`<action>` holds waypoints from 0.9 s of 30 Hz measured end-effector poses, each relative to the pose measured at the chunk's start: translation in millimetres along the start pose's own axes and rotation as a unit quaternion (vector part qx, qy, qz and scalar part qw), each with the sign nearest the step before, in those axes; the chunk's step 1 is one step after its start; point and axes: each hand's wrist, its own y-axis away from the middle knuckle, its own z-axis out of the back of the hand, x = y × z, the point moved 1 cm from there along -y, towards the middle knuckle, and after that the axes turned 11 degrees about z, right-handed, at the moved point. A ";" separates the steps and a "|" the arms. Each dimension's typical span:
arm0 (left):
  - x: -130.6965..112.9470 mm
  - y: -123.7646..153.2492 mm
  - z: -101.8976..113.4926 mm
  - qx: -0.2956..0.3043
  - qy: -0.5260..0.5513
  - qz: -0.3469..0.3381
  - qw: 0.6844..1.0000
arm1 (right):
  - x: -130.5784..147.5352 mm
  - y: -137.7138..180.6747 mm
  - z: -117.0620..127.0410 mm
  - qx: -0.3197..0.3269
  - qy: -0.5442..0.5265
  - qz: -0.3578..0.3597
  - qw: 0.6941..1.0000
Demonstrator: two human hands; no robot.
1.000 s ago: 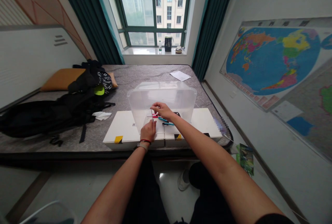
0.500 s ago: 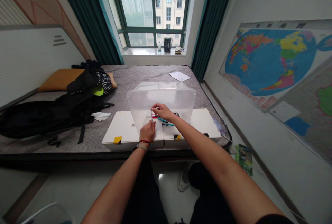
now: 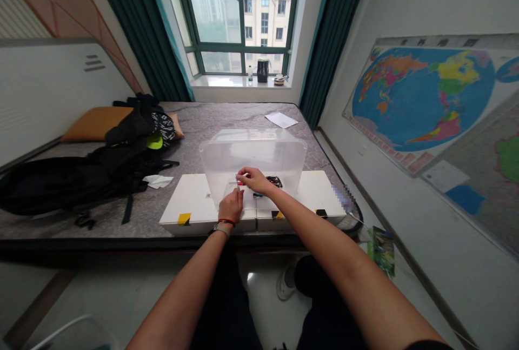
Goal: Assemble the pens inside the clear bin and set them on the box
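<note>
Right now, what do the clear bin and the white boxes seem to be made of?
Bin: most likely plastic with a smooth, slightly cloudy finish, since its walls are translucent.
Boxes: perhaps cardboard, with a plain, smooth white finish and straight, crisp edges; the look alone leaves it open.

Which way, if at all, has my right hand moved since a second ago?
Yes, slightly: judged against the clear plastic bin, your right hand has come down in the view, closer to your left hand.

Free room over the white box (image 3: 187, 193), left of the left hand (image 3: 231, 207) — translucent bin (image 3: 275, 151) as barrier ahead.
</note>
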 end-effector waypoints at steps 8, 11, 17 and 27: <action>0.7 -0.6 -1.7 -0.003 -0.002 0.001 1.000 | 12.3 -8.6 42.6 -0.153 0.017 -0.073 0.985; 0.4 -0.3 -0.2 -0.001 0.004 0.003 1.000 | 1.6 -6.1 50.4 -0.067 0.185 -0.117 0.973; 1.9 -0.5 -2.0 0.001 0.013 0.009 1.000 | -4.9 9.7 42.1 0.122 0.429 -0.137 0.885; 0.8 0.0 2.5 0.015 0.031 0.019 0.999 | 22.3 21.3 36.8 0.205 0.500 -0.107 0.834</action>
